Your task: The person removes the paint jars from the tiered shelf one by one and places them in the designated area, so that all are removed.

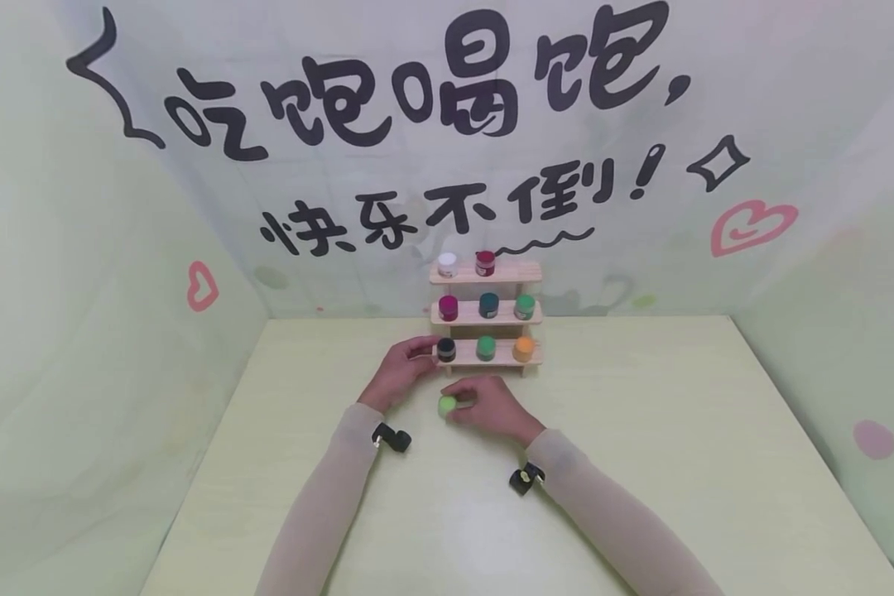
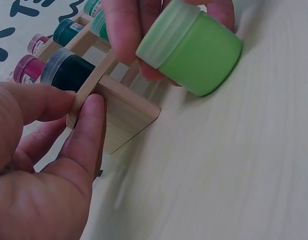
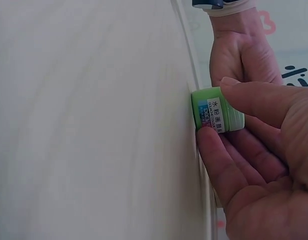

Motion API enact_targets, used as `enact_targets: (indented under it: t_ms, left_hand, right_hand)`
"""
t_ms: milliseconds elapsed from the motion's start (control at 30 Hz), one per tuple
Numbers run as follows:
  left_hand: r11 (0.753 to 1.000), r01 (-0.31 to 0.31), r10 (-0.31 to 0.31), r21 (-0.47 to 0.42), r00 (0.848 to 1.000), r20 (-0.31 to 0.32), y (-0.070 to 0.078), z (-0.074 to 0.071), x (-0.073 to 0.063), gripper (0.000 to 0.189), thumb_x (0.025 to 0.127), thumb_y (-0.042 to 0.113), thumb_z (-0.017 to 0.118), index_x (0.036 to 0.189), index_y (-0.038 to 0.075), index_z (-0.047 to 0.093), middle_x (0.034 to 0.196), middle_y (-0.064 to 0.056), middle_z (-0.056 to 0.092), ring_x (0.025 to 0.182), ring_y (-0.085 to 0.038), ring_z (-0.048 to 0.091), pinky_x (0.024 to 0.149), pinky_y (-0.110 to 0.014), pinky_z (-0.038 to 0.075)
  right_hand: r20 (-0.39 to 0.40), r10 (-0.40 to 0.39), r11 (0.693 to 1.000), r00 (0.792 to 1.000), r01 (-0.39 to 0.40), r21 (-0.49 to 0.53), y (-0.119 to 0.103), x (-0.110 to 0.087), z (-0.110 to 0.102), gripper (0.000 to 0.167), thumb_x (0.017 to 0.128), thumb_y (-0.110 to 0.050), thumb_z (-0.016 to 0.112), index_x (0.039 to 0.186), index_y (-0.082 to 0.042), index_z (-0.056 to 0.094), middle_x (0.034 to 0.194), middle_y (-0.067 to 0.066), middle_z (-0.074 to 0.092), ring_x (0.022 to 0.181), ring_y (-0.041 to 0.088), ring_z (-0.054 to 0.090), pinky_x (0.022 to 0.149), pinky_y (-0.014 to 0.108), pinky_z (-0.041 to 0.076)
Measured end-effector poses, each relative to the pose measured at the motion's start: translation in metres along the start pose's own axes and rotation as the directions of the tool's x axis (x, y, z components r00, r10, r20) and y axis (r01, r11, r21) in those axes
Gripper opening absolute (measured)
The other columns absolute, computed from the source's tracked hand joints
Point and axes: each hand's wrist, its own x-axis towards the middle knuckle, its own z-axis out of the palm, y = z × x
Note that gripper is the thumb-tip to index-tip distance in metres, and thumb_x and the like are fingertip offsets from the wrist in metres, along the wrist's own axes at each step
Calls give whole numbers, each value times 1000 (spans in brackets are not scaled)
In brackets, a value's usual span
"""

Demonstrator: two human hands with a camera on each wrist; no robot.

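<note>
A small wooden three-tier rack [image 1: 520,271] stands by the back wall with several paint jars on its steps. My left hand [image 1: 398,371] pinches the left end of the bottom step between thumb and fingers, beside the black paint jar [image 2: 74,71]. In front of the rack, my right hand [image 1: 495,406] holds a light green paint jar [image 1: 447,406] between thumb and fingers. In the right wrist view the jar's printed label [image 3: 213,114] faces the camera. The left wrist view shows that jar tilted close to the tabletop; whether it touches the table I cannot tell.
White and dark red jars [image 1: 485,263] sit on the top step; magenta, teal and green jars [image 1: 524,306] fill the middle. A green jar [image 1: 486,348] and an orange jar [image 1: 523,348] share the bottom step. Printed cloth walls [image 1: 343,281] border the pale table [image 1: 641,414].
</note>
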Motion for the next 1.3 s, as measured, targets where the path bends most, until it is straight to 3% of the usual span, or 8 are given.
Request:
enact_targets:
  t_ms: [233,467,700,900,1100,1300]
  left_hand:
    - [1000,-24,24,-16,1000,-3,-2,-1,1,50,92,10,76,141,19,67,137,-8,71,128,-24,67,110,-33,59]
    - [1000,-8,8,-15,1000,5,-1,1,1,50,91,11,76,140,20,68,136,-6,71,126,-23,69,111,-34,59]
    - [1000,-8,8,24,1000,-5,-1,1,1,48,92,16,76,138,25,69,134,-2,73,127,-22,67,115,-41,55]
    - [999,-22,22,28,1000,-21,-2,1,0,47,94,11,72,139,23,69,137,-4,71,127,-22,65,110,-35,57]
    - [1000,-12,11,-25,1000,-22,-1,3,0,47,93,9,74,139,19,69,134,-8,72,122,-21,68,103,-27,61]
    - [1000,1,-2,-21,1000,-28,2,5,-1,48,93,7,73,139,20,68,137,-7,71,126,-22,68,105,-29,61]
  right_hand:
    - [11,-4,999,1000,4,34,3,2,0,44,85,-18,88,127,-13,76,128,1,77,117,19,74,108,41,61]
    - [16,13,996,1000,-14,90,-1,-2,-7,46,86,-24,89,128,-10,75,127,4,77,116,24,75,104,38,64]
    - [-25,16,992,1000,-13,127,-11,-5,-21,43,91,-19,83,131,-6,72,130,11,75,123,29,71,104,35,64]
    - [-74,-7,989,997,18,150,-19,-3,-39,42,92,-17,81,130,-2,72,130,19,72,121,36,71,100,36,66]
    - [-144,-5,991,989,25,133,-23,-3,-55,37,93,-16,81,128,-6,73,128,15,75,119,29,72,98,35,67]
    - [-183,-36,990,983,59,126,-28,0,-68,32,93,-13,80,124,-6,74,127,19,74,116,29,73,99,35,66]
